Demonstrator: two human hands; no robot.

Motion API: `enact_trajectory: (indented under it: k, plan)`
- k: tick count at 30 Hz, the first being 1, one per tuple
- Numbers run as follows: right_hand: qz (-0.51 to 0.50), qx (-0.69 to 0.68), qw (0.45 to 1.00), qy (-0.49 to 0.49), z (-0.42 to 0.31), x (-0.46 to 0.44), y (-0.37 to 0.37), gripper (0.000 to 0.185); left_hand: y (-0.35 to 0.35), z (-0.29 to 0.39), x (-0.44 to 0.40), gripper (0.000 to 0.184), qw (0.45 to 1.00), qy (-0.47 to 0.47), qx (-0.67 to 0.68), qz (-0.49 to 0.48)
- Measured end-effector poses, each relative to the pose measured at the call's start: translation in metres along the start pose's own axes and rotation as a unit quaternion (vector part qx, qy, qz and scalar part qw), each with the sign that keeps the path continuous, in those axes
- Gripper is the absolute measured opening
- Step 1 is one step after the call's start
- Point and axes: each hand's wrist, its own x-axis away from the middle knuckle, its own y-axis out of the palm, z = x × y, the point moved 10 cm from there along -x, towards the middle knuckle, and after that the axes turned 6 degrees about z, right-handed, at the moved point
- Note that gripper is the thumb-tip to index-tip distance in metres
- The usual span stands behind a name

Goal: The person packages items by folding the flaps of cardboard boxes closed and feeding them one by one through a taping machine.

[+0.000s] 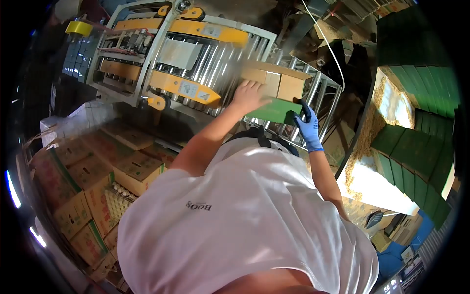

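A cardboard box (291,88) with a green near side rests on a roller conveyor. Its far flap stands up, and two brown inner panels show with a gap between them. My bare left hand (250,96) is at the box's near left corner, fingers bent over the edge and thumb toward the green side; motion smears it a little. In a blue and black glove, my right hand (308,125) grips the near right corner, its fingers and thumb around the green side. The contents of the box are hidden.
Left along the metal rollers (210,61) stands a sealing machine with yellow side guides (186,89) and a frame. Stacked printed cartons (88,171) and egg trays (117,202) lie at lower left. Green cartons (409,152) stand at right. A white cable (325,41) hangs beyond the conveyor.
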Motion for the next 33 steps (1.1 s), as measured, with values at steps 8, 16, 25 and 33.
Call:
enact_trajectory:
  k: [8,16,25,33]
  plan:
    - [0.165,0.469,0.831,-0.250,-0.193,-0.058,0.004,0.098,0.000,0.038,-0.006,0.039,0.979,0.091,-0.112,0.142]
    - [-0.129,0.583,0.755,-0.271,-0.159,-0.119,0.091,0.065,0.000,0.049,0.007,0.040,0.928,0.181,-0.158,0.283]
    - [-0.216,0.570,0.745,-0.271,-0.072,-0.043,0.101,0.095,-0.006,0.004,0.022,0.052,0.985,0.065,0.022,0.158]
    - [-0.156,0.535,0.789,-0.259,-0.101,-0.082,0.162,0.090,-0.011,-0.084,0.014,0.052,0.980,-0.152,-0.029,0.126]
